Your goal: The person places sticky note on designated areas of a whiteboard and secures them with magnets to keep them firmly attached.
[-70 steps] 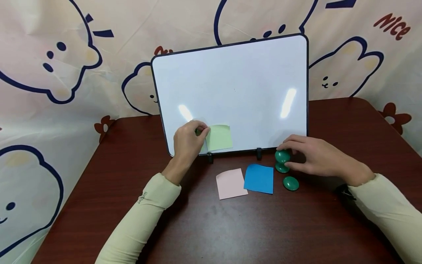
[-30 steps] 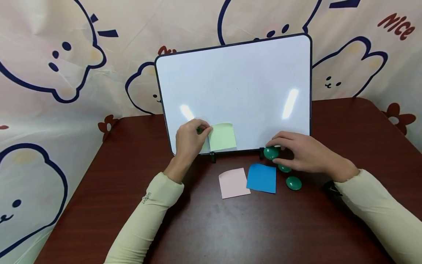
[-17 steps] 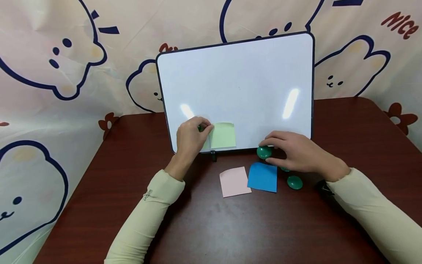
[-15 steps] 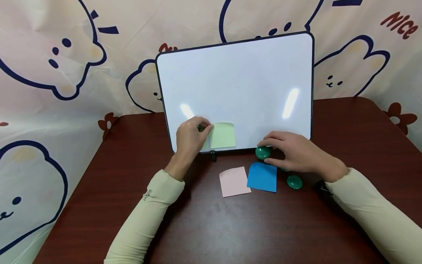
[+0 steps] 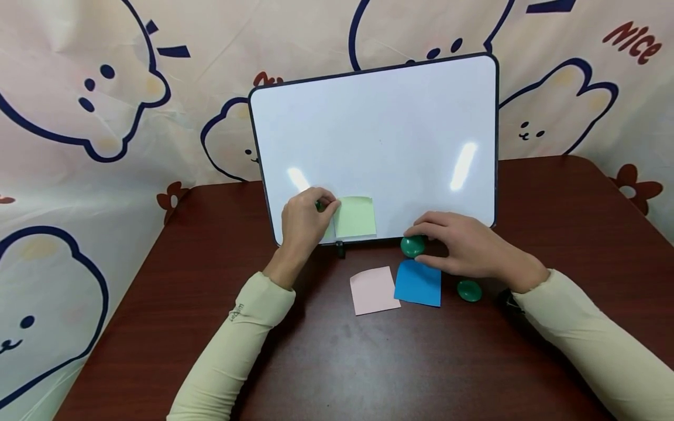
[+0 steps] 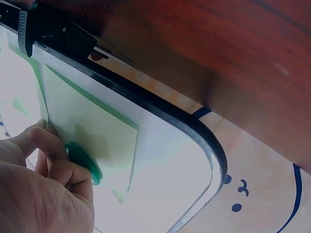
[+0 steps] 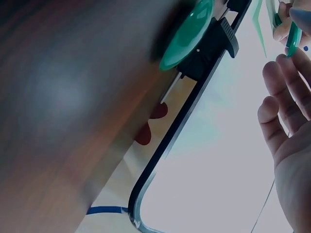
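A light green note (image 5: 355,216) stands at the lower left of the whiteboard (image 5: 379,140). My left hand (image 5: 305,219) pinches its left edge between thumb and index finger. In the left wrist view a second green note (image 6: 92,111) lies on the board beside my left hand (image 6: 53,179), with a green magnet (image 6: 83,162) by the curled fingers. My right hand (image 5: 463,245) holds a green round magnet (image 5: 412,246) between thumb and fingertips, just below the board's bottom edge. The right wrist view shows that magnet (image 7: 293,39) at the fingertips of my right hand (image 7: 296,111).
A pink note (image 5: 374,291) and a blue note (image 5: 418,283) lie on the brown table (image 5: 368,368), in front of the board. Right of the blue one is another green magnet (image 5: 469,290). Black clips (image 5: 340,249) support the board. A patterned cloth (image 5: 210,47) hangs behind.
My right hand has picked the magnet up from beside the others and moved it left along the board's lower edge. My left hand keeps its pinch on the green note.
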`<state>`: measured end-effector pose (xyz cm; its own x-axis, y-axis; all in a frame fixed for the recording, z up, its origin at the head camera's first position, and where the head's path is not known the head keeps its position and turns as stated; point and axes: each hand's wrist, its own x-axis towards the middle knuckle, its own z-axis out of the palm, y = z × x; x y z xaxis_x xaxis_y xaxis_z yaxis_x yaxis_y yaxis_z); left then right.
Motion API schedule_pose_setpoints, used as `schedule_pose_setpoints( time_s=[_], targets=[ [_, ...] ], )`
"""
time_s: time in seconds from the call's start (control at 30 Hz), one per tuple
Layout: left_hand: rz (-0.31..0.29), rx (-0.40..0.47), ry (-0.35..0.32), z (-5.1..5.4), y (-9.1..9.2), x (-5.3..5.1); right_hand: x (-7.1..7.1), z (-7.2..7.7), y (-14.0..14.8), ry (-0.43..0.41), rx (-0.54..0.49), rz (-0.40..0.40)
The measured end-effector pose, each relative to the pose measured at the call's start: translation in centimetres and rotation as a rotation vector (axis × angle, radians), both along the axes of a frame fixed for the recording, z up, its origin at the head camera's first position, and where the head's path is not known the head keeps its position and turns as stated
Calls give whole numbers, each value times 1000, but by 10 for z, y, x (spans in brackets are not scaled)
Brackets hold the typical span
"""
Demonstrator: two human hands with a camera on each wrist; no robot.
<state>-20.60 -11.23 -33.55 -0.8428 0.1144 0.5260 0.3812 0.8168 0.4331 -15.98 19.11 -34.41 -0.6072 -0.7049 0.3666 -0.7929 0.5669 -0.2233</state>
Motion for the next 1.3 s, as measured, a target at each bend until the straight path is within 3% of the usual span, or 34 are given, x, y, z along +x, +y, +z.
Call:
schedule_pose_setpoints(
  time_s=[0.73, 1.3],
  targets=[
    [-1, -19, -5, -3, -1, -1, 4, -1, -32, 26, -20, 102],
    [-1, -12, -6, -1, -1, 0, 7, 1, -46, 33, -22, 116]
  ],
)
